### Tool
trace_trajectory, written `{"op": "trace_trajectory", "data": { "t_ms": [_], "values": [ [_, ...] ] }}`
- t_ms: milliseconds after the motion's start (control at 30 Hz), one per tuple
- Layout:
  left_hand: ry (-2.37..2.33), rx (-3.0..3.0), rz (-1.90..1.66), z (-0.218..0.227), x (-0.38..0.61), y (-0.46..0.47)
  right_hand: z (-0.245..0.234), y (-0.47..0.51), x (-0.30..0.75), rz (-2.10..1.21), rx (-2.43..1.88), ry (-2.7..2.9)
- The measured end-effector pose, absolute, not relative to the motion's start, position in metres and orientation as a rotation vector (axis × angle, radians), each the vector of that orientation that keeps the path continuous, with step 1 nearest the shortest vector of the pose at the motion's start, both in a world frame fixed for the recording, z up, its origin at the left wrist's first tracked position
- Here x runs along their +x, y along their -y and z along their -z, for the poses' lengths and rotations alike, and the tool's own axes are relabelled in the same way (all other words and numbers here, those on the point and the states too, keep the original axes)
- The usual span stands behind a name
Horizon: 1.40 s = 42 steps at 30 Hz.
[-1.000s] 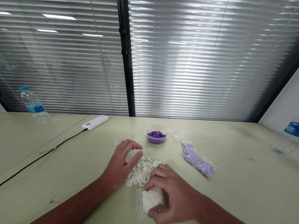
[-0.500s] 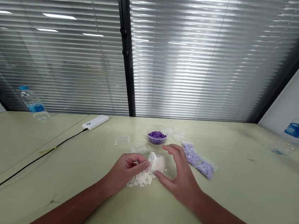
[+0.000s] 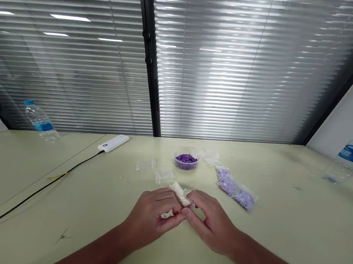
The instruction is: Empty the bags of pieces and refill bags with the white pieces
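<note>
Pinching one white bag (image 3: 180,192) between two hands (image 3: 155,216) (image 3: 213,226)

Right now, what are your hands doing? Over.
Left hand, right hand: both pinching the bag of white bits. Purple bags apart, to the right.

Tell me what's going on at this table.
A person pinches a small clear bag of white chips between the left hand and the right hand, just above the pale green table. A few loose white chips show under the left hand. Behind are a cup of purple chips and empty bags; two filled lilac bags lie to the right.
</note>
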<state>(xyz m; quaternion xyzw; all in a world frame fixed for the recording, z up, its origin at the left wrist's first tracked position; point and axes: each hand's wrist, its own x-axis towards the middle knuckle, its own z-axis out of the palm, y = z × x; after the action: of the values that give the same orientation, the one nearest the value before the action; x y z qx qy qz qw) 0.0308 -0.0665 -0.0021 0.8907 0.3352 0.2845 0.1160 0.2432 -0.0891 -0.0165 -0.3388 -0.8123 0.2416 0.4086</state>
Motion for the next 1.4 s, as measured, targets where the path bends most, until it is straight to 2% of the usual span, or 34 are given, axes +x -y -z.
{"op": "trace_trajectory", "data": {
  "t_ms": [400,767,1000,1233,1400],
  "values": [
    [-0.984,2.411,-0.863,0.000,0.030,0.066,0.016,0.088,0.245,-0.583,-0.896,2.040],
    [-0.942,3.035,-1.008,0.011,0.034,0.060,0.024,0.087,0.232,-0.424,-1.142,2.035],
    [-0.875,3.259,-0.977,0.008,0.039,0.064,0.023,0.088,0.230,-0.298,-1.160,2.061],
    [-0.922,3.353,-0.945,0.007,0.038,0.068,0.023,0.089,0.230,-0.385,-1.156,2.050],
    [-1.111,3.149,-0.946,0.008,0.032,0.067,0.021,0.090,0.232,-0.349,-1.151,2.057]
  ]
}}
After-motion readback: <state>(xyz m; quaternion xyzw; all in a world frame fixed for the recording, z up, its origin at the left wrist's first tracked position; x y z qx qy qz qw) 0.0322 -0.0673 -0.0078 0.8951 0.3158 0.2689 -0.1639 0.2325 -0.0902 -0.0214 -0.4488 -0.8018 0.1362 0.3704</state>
